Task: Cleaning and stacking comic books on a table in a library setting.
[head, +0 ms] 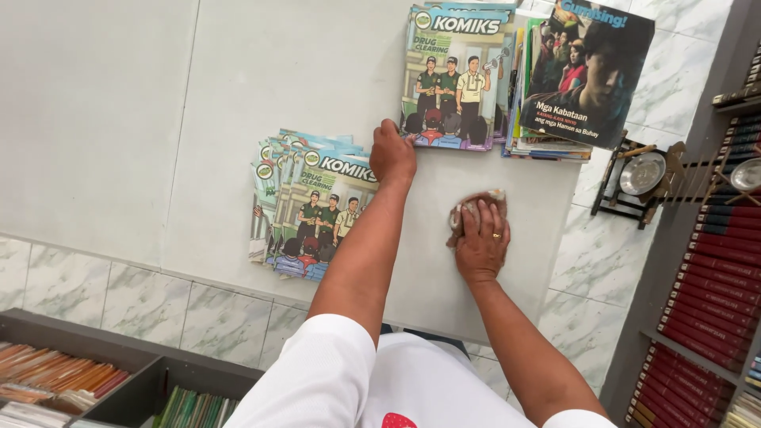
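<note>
My right hand presses a crumpled brownish cloth flat on the light grey table top, a gold ring on one finger. My left hand is closed, resting on the table between two piles of comic booklets. It touches the upper right corner of the fanned pile of comic booklets and sits just under the lower edge of the neat stack of the same booklets. Whether it grips a booklet is unclear.
A stack of mixed magazines with a dark cover on top lies at the table's far right corner. Red-spined books fill a shelf on the right. A small wooden stand with a metal dish sits on the marble floor. Bookshelf compartments lie lower left.
</note>
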